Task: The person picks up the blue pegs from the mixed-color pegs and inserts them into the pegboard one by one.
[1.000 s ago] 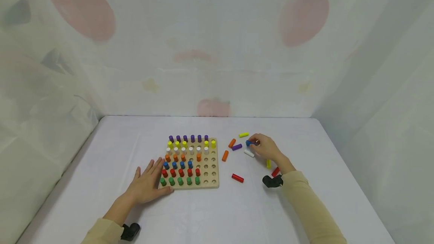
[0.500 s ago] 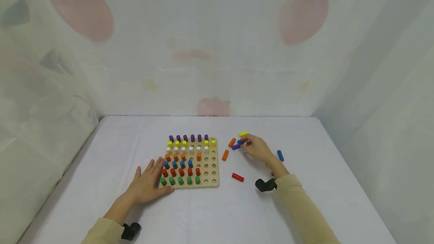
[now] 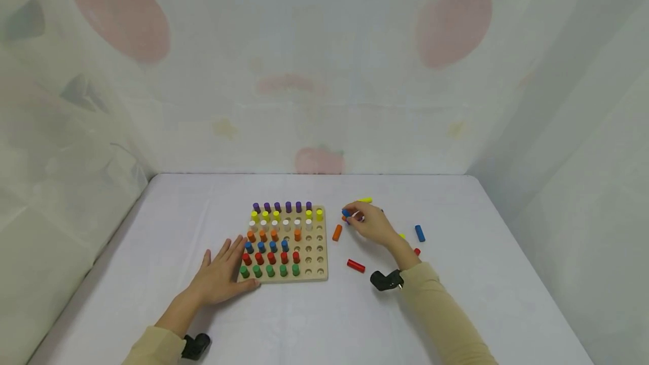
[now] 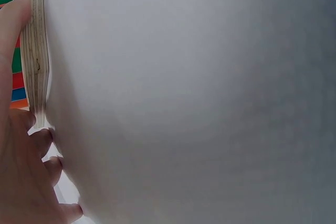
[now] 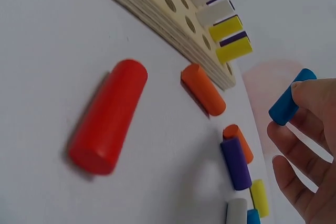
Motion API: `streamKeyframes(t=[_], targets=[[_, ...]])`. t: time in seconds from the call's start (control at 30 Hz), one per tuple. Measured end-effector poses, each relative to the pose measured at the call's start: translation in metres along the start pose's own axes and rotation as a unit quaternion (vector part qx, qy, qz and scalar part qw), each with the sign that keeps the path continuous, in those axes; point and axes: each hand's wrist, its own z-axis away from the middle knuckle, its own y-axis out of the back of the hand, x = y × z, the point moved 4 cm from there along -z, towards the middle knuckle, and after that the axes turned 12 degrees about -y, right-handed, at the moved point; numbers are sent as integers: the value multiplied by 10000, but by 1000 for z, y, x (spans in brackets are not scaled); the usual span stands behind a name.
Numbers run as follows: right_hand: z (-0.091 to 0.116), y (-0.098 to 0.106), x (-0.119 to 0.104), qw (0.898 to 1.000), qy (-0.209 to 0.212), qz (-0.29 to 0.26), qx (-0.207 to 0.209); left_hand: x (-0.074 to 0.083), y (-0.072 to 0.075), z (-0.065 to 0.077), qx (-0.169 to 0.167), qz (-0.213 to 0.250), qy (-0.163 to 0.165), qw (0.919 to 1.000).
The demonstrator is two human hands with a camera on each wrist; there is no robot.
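My right hand [image 3: 373, 225] pinched a blue peg [image 5: 287, 103]; my left hand [image 3: 219, 278] lay spread against the pegboard [image 3: 314, 266]. I judged this transfer, next requiring alignment above a hole [image 3: 308, 260].

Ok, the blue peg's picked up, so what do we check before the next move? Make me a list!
1. Blue peg pinched in the right hand: ok.
2. Left hand touching the board: ok.
3. Board lying on the table: ok.
4. Open hole in line with the four blue pegs: ok.
5. Blue peg above that hole: not ok, it's off beside the board.
6. Blue peg fits that hole snugly: cannot tell.
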Motion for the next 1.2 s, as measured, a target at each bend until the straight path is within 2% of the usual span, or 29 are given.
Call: streamKeyframes(t=[0.17, 0.43, 0.87, 1.07, 1.2], targets=[[1, -7, -6, 9999, 122, -56, -1, 1, 1, 0, -17, 31, 17, 10000], [1, -22, -11, 9996, -144, -85, -247, -1, -2, 1, -5, 16, 22, 10000], [3, -40, -28, 9968, -273, -299, -691, -1, 0, 0, -33, -26, 51, 10000], [2, -49, -33, 9974, -55, -240, -683, -1, -1, 1, -13, -26, 21, 10000], [1, -55, -36, 9968, -80, -283, -743, -1, -1, 0, -8, -64, 18, 10000]])
